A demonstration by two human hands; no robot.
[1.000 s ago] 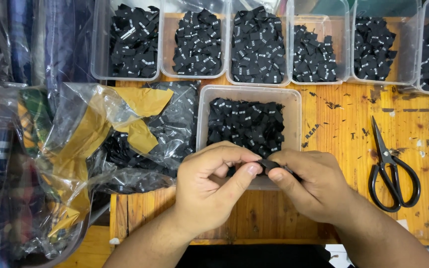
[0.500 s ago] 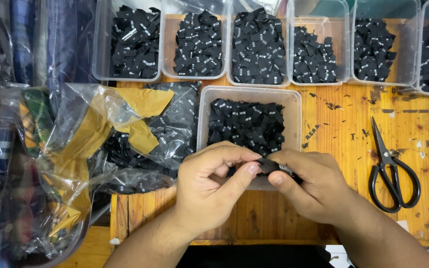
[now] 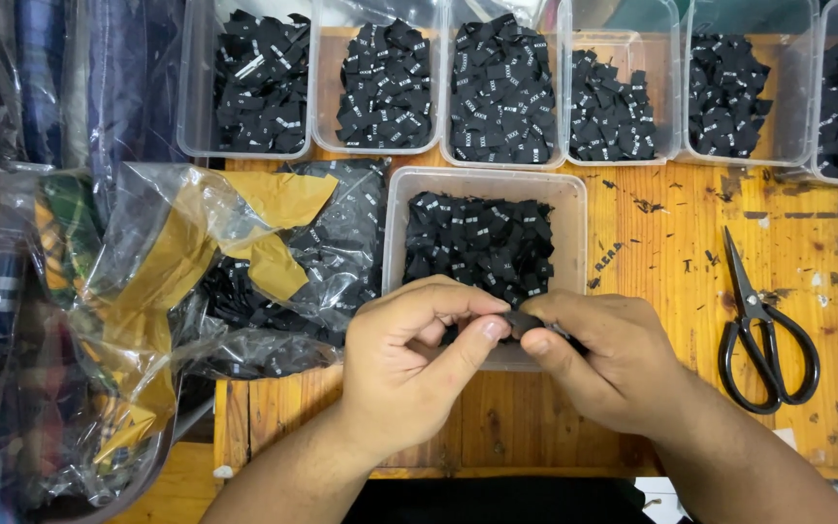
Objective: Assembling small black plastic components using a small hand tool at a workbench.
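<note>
At far left, a clear plastic bag (image 3: 244, 281) of black labels with yellow tape lies on the wooden worktop (image 3: 691, 291). Just right of it, my left hand (image 3: 409, 369) pinches a small black fabric label (image 3: 521, 322) between thumb and forefinger. My right hand (image 3: 603, 359) grips the same label from the other side, over the near rim of a clear tray (image 3: 485, 262) filled with black labels. Black scissors (image 3: 763, 335) lie shut at right, well apart.
</note>
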